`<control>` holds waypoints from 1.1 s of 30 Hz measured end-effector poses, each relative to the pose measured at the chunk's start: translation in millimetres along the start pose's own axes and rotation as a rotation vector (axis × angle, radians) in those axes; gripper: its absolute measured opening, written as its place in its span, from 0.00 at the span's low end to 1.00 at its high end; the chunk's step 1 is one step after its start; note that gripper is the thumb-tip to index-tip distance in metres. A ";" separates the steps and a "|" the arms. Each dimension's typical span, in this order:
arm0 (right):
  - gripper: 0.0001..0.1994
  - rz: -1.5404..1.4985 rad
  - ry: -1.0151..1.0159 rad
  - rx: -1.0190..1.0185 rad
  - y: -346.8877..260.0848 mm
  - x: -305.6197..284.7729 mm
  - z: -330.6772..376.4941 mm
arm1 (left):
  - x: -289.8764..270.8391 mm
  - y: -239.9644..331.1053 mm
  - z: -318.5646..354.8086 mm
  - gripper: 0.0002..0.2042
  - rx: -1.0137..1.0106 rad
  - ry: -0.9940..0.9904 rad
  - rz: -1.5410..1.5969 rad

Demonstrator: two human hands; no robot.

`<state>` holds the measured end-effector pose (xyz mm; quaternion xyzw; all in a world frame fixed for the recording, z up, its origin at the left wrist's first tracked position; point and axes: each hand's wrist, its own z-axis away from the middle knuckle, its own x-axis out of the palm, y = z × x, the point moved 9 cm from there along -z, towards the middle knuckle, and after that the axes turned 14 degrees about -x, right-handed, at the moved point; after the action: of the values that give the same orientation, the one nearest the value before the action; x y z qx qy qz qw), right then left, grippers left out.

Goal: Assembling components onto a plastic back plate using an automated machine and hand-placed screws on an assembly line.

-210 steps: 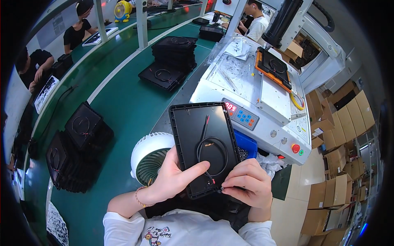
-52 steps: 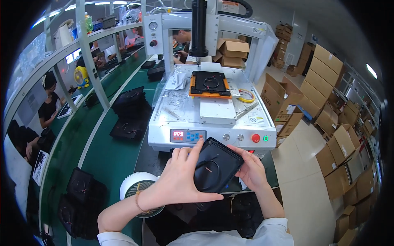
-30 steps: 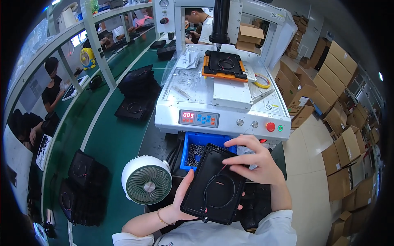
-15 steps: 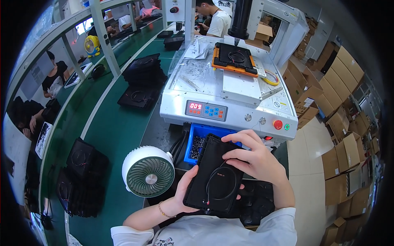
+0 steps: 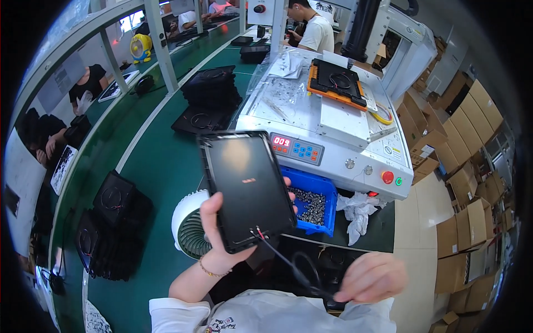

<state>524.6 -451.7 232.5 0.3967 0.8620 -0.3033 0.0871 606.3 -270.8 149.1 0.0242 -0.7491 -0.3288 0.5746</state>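
Note:
A flat black rectangular plastic housing (image 5: pixel 247 191) is gripped upright in my left hand (image 5: pixel 221 238), thumb on its left edge and fingertips showing round its right edge. From its lower edge a thin black cable (image 5: pixel 284 259) with a red and a pale wire end runs slack to the right. My right hand (image 5: pixel 373 277), smeared by motion, has closed fingers on the cable's far part, low at the right. Behind the housing stands a blue bin (image 5: pixel 310 178) of small metal parts (image 5: pixel 313 208).
A white press machine (image 5: pixel 252 114) carries another black housing (image 5: pixel 333 77) on an orange fixture. Stacked black housings (image 5: pixel 208 91) lie on the green bench, with more (image 5: pixel 119 205) nearer. A white fan (image 5: pixel 186 219) stands left of my hand. Crumpled plastic (image 5: pixel 358 213) lies beside the bin; cardboard boxes (image 5: pixel 469 208) fill the right.
The housing has risen up and left in my left hand. My right hand has left its face and moved down right, drawing the formerly coiled cable out. The whole view has shifted slightly.

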 end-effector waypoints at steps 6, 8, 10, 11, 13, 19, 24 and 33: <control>0.24 0.490 0.134 0.042 38.6 6.3 -2.5 | -4.6 15.2 9.2 0.45 0.185 0.051 -0.152; 0.24 0.792 0.081 0.114 53.4 26.6 -8.7 | -2.2 8.8 8.0 0.47 0.172 0.060 -0.193; 0.15 0.736 0.115 0.227 71.9 37.6 -3.0 | -3.2 6.5 6.8 0.48 0.143 0.046 -0.162; 0.13 0.658 0.159 0.291 81.0 41.4 5.1 | -2.9 7.3 7.0 0.48 0.148 0.045 -0.200; 0.08 0.547 0.231 0.350 87.0 44.9 10.5 | -3.1 11.4 7.8 0.48 0.156 0.048 -0.239; 0.02 -0.279 0.710 0.681 136.2 62.4 59.7 | -7.5 23.0 11.5 0.49 0.139 0.088 -0.131; 0.02 -0.333 0.778 0.608 143.4 69.3 62.5 | -12.5 14.7 13.4 0.50 0.174 0.075 -0.118; 0.05 -0.551 0.912 0.759 162.2 85.4 85.1 | -12.1 7.9 12.3 0.51 0.152 0.046 -0.068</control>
<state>579.1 -366.9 57.4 0.2531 0.7156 -0.3993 -0.5142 602.3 -253.9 141.5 0.1006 -0.7571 -0.2898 0.5768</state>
